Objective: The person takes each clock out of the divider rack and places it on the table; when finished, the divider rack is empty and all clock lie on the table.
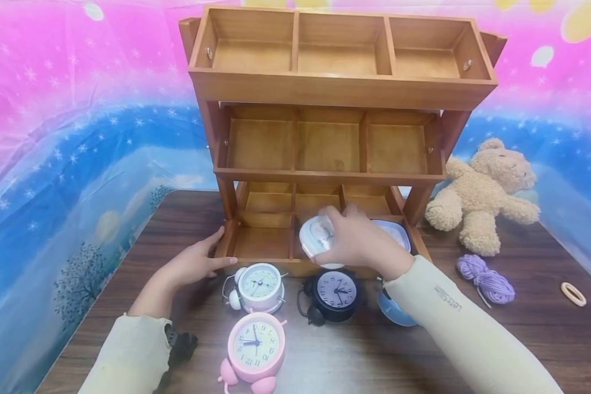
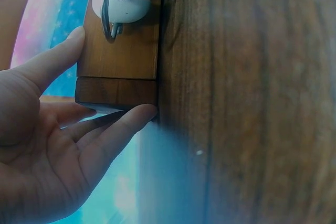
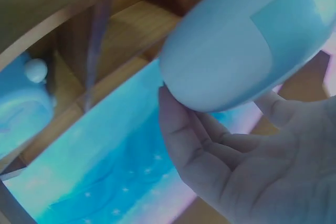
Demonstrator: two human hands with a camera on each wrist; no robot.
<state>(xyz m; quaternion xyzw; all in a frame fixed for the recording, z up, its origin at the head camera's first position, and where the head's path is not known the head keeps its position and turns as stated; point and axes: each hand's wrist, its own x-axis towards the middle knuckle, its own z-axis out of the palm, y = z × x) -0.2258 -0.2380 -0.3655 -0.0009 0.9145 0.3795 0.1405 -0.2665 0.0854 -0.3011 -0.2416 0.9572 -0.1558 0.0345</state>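
Observation:
My right hand (image 1: 357, 238) holds a rounded white and pale-blue object (image 1: 317, 238) over the middle front compartment of the bottom tier; its exact kind is unclear. In the right wrist view, fingers and thumb grip that smooth casing (image 3: 226, 51). At the bottom tier's left front corner, my left hand (image 1: 189, 268) grips the wooden shelf (image 1: 263, 268), thumb in front and fingers at the side. Close in front stand a white alarm clock (image 1: 259, 283) and a black alarm clock (image 1: 337, 293). A pink alarm clock (image 1: 256, 345) lies nearer. My right arm partly hides a blue object (image 1: 396, 309).
A lavender-rimmed object (image 1: 396, 232) sits in the right front compartment. To the shelf's right are a teddy bear (image 1: 482, 191), purple yarn (image 1: 487, 279) and a small wooden ring (image 1: 573, 294). Two upper tiers overhang the hands.

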